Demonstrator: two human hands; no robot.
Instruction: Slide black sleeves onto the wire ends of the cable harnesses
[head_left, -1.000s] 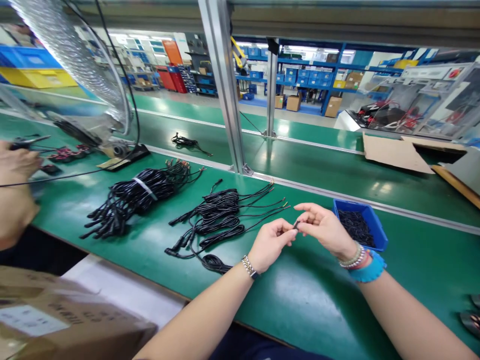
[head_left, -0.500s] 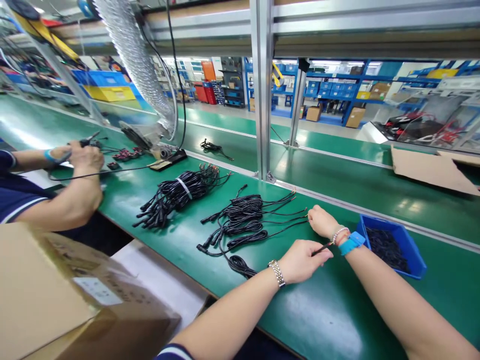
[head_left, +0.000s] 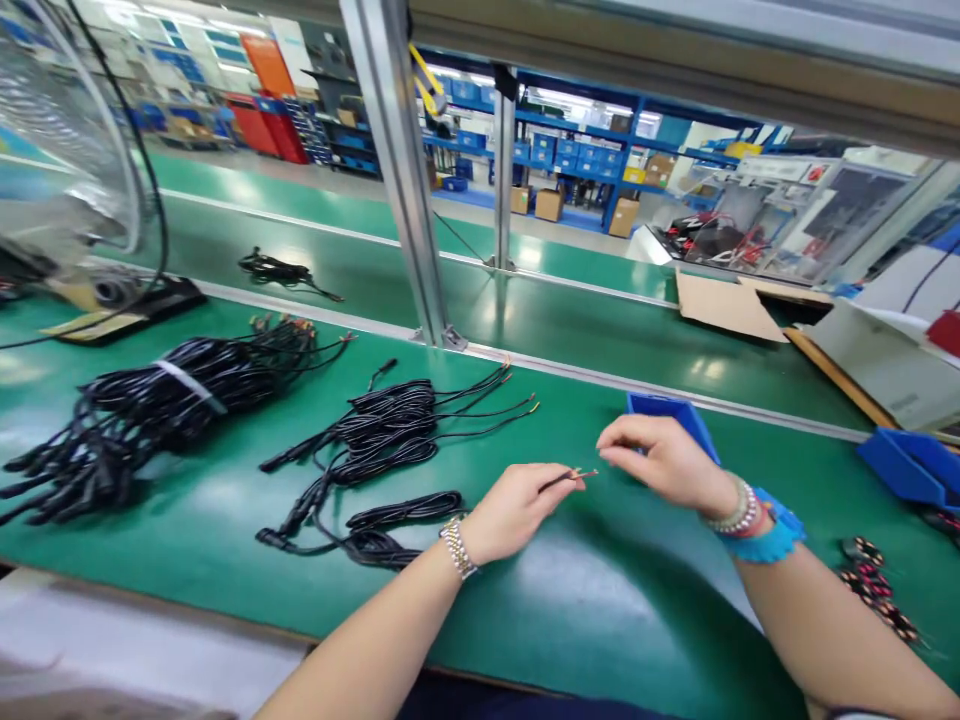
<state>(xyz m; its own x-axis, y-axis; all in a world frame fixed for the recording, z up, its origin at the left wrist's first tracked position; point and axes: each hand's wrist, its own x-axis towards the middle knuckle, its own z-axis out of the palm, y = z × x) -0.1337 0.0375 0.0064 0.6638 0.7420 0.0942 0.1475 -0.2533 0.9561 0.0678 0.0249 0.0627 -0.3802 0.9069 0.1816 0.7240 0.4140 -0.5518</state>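
Note:
My left hand [head_left: 517, 510] pinches the stripped end of a black cable [head_left: 564, 478], whose bare wire tips point right. My right hand [head_left: 664, 460] hovers just right of those tips, thumb and fingers pinched together; whatever is between them is too small to make out. A small blue bin [head_left: 675, 410] sits right behind my right hand. Several loose coiled black cables [head_left: 390, 430] lie to the left of my hands on the green bench top [head_left: 600, 600].
A large tied bundle of black cables [head_left: 150, 400] lies at far left. An aluminium post [head_left: 397, 170] rises behind the cables. Another blue bin [head_left: 911, 465] and small red-black parts [head_left: 874, 585] are at right. A fan [head_left: 67, 150] stands at upper left.
The view swung right and the neighbouring person left the frame. My right hand came off the loose cables and now faces the left hand, which holds a cable end up between them.

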